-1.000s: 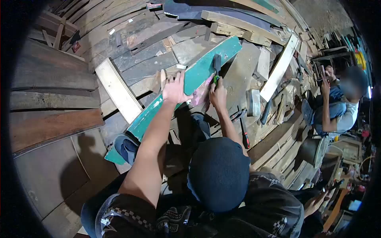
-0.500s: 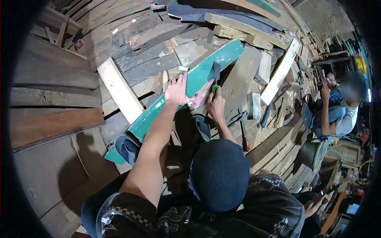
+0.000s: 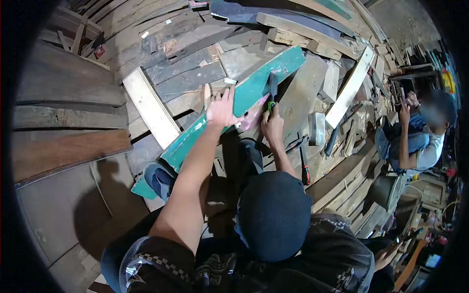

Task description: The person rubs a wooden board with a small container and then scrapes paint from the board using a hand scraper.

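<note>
A long board painted green [image 3: 249,93] lies slantwise in front of me, with white scuffs along it. Flat on its near face rests my left hand [image 3: 223,110], fingers stretched out and thumb to the side, pressing on the board. My right hand [image 3: 272,122] is closed around the green-and-black handle of a hand tool [image 3: 273,84]. The tool's dark, narrow end reaches over the green board's edge; its exact kind is not clear. Between my hands lies a pinkish piece [image 3: 254,116], partly under the board's edge.
A pale board [image 3: 150,107] lies left, another white board [image 3: 349,88] right. Pliers [image 3: 297,143] and a red-and-black handled tool [image 3: 305,171] lie near my right forearm, beside a metal-faced block [image 3: 317,128]. Another person [image 3: 415,141] sits at the right. Loose planks cover the ground.
The whole view has shifted slightly, so things sit a little farther right. My hands and the tool keep nearly the same place on the green board.
</note>
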Tool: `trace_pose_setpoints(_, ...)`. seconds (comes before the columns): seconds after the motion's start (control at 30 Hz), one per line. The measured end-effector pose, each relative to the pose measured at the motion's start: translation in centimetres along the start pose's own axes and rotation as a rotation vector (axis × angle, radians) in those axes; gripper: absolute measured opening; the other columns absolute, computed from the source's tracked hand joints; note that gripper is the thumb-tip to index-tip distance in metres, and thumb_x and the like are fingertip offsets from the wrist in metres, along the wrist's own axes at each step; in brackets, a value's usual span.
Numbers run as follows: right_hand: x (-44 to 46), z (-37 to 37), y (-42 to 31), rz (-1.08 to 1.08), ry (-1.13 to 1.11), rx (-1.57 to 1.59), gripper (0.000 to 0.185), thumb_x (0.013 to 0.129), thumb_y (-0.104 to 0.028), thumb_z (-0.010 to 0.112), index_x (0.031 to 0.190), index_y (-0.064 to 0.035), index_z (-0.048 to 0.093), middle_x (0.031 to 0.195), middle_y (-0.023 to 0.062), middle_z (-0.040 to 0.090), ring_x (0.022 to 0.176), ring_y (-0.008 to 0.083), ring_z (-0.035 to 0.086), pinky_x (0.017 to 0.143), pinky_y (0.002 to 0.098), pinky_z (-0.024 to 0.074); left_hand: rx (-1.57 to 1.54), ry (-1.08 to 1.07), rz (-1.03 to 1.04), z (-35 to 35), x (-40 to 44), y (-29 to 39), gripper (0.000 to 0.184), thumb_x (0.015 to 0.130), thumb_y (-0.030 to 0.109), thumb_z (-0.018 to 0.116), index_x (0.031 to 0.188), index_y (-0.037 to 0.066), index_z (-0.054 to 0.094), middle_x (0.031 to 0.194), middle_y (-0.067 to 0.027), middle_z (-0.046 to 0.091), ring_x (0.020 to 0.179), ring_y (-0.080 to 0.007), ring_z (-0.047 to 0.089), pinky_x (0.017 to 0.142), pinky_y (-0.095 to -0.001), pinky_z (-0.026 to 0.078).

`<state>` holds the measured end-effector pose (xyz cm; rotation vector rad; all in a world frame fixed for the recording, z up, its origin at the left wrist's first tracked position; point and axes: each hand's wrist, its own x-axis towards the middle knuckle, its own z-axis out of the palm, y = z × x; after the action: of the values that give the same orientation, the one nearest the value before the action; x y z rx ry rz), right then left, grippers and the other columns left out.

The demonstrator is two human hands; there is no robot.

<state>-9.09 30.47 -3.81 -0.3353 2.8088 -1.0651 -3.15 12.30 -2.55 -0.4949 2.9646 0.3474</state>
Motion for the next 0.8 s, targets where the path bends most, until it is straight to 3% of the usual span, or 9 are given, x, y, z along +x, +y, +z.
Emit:
trace_pose_setpoints(0.1, -0.3, -0.5, -0.5, 0.000, 0.001, -0.019, 0.048, 0.091, -0.018, 0.049, 0.135, 0.0014, 0.043, 0.081, 0.0361, 0.060, 0.076, 0.0509, 0.061, 0.065, 0.0539, 0.0472, 0.006, 0.034, 0.010, 0.5, 0.0, -0.3, 0.125, 0.059, 0.066, 0.076, 0.150, 0.005, 0.015, 0.134, -0.0134, 0.048, 0.121, -0.0321, 0.052, 0.101, -0.0416, 0.043)
trace_pose_setpoints(0.13, -0.3, -0.4, 0.3, -0.076, 0.033, -0.029, 0.053, 0.092, -0.019, 0.048, 0.136, 0.0076, 0.038, 0.075, 0.0345, 0.059, 0.067, 0.0500, 0.060, 0.060, 0.0547, 0.0454, 0.023, 0.067, 0.016, 0.8, 0.0, -0.5, 0.125, 0.058, 0.065, 0.076, 0.150, 0.005, 0.016, 0.133, -0.0132, 0.049, 0.121, -0.0320, 0.052, 0.101, -0.0414, 0.044)
trace_pose_setpoints(0.17, -0.6, -0.5, 0.7, -0.075, 0.019, -0.031, 0.052, 0.092, -0.019, 0.048, 0.137, 0.0069, 0.038, 0.075, 0.0346, 0.059, 0.068, 0.0500, 0.060, 0.061, 0.0548, 0.0455, 0.041, 0.097, 0.023, 1.1, 0.0, -0.4, 0.125, 0.058, 0.065, 0.076, 0.150, 0.006, 0.016, 0.132, -0.0130, 0.050, 0.120, -0.0319, 0.053, 0.100, -0.0411, 0.045)
trace_pose_setpoints(0.2, -0.9, -0.6, 0.9, -0.075, 0.006, -0.031, 0.052, 0.092, -0.019, 0.048, 0.137, 0.0062, 0.038, 0.076, 0.0348, 0.059, 0.069, 0.0500, 0.060, 0.062, 0.0549, 0.0456, 0.007, -0.034, 0.000, -0.7, 0.0, 0.1, 0.125, 0.058, 0.066, 0.076, 0.150, 0.005, 0.016, 0.133, -0.0135, 0.048, 0.121, -0.0325, 0.052, 0.098, -0.0399, 0.047)
trace_pose_setpoints(0.37, -1.5, -0.3, 1.5, -0.060, 0.011, -0.004, 0.051, 0.093, -0.019, 0.049, 0.138, 0.0028, 0.039, 0.079, 0.0350, 0.060, 0.075, 0.0496, 0.061, 0.065, 0.0548, 0.0463, 0.046, 0.006, 0.012, -0.1, 0.1, -0.2, 0.125, 0.058, 0.065, 0.077, 0.149, 0.004, 0.017, 0.134, -0.0139, 0.048, 0.118, -0.0326, 0.054, 0.097, -0.0393, 0.048)
trace_pose_setpoints(0.53, 2.3, 0.4, 0.2, -0.096, 0.096, -0.018, 0.047, 0.093, -0.019, 0.050, 0.136, -0.0019, 0.043, 0.071, 0.0310, 0.061, 0.067, 0.0481, 0.062, 0.058, 0.0530, 0.0467, 0.010, 0.024, 0.019, 0.2, 0.1, -0.2, 0.125, 0.057, 0.064, 0.078, 0.149, 0.005, 0.018, 0.132, -0.0136, 0.050, 0.112, -0.0326, 0.058, 0.097, -0.0400, 0.047)
trace_pose_setpoints(0.63, 1.8, 1.0, 0.1, -0.081, 0.112, -0.068, 0.051, 0.092, -0.019, 0.051, 0.136, 0.0031, 0.039, 0.068, 0.0341, 0.057, 0.064, 0.0488, 0.061, 0.056, 0.0534, 0.0462, 0.013, 0.062, 0.028, 0.0, 0.0, -0.1, 0.124, 0.057, 0.066, 0.076, 0.148, 0.005, 0.019, 0.128, -0.0133, 0.051, 0.111, -0.0326, 0.058, 0.097, -0.0407, 0.047)
trace_pose_setpoints(0.73, -1.3, 0.5, 0.0, -0.030, 0.052, -0.054, 0.050, 0.093, -0.022, 0.050, 0.137, 0.0002, 0.042, 0.077, 0.0347, 0.060, 0.072, 0.0505, 0.062, 0.063, 0.0546, 0.0485, 0.018, 0.083, 0.031, 0.6, 0.2, -0.3, 0.123, 0.057, 0.066, 0.076, 0.148, 0.005, 0.019, 0.125, -0.0127, 0.052, 0.111, -0.0325, 0.058, 0.095, -0.0404, 0.049)
trace_pose_setpoints(0.8, -2.4, 0.2, 0.8, -0.039, 0.032, 0.007, 0.049, 0.093, -0.021, 0.051, 0.136, 0.0000, 0.043, 0.075, 0.0346, 0.059, 0.070, 0.0501, 0.062, 0.061, 0.0546, 0.0478, 0.028, 0.092, 0.032, 0.8, 0.1, -0.3, 0.123, 0.057, 0.066, 0.076, 0.148, 0.005, 0.019, 0.124, -0.0123, 0.052, 0.110, -0.0326, 0.058, 0.094, -0.0401, 0.050)
